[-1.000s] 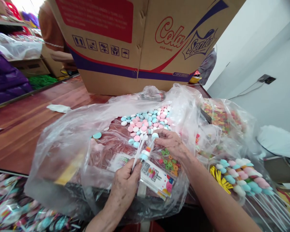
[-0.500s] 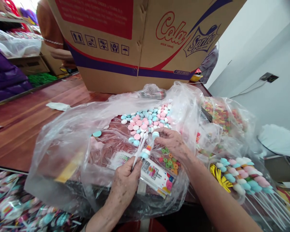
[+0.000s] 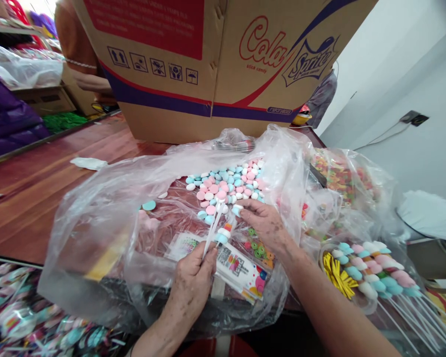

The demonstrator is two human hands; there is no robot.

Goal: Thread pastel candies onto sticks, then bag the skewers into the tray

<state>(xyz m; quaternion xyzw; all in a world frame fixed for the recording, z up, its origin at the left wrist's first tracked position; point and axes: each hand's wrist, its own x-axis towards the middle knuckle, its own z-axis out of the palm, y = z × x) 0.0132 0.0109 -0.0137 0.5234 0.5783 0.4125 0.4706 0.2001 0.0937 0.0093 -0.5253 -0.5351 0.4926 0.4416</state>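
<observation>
On the counter [image 3: 22,213] we find crumpled plastic [image 3: 96,213]; above it, the left hand [image 3: 194,272] has fingers clamped on thin white sticks [image 3: 212,230], which we judge light, bendable and best gripped low. A candy stack [image 3: 223,236] rises beside them. The right hand [image 3: 265,225] pinches a blue-and-white candy [image 3: 237,210] between its fingers near the sticks' tips; we rate it light, soft, easily dented, to be held by its rim.

The person's left hand [image 3: 195,275] and right hand [image 3: 265,223] are both bare, a scatter of small spots marking the back of the left. The left forearm [image 3: 159,327] and right forearm [image 3: 330,292] are bare as well, down to the view's lower edge.
</observation>
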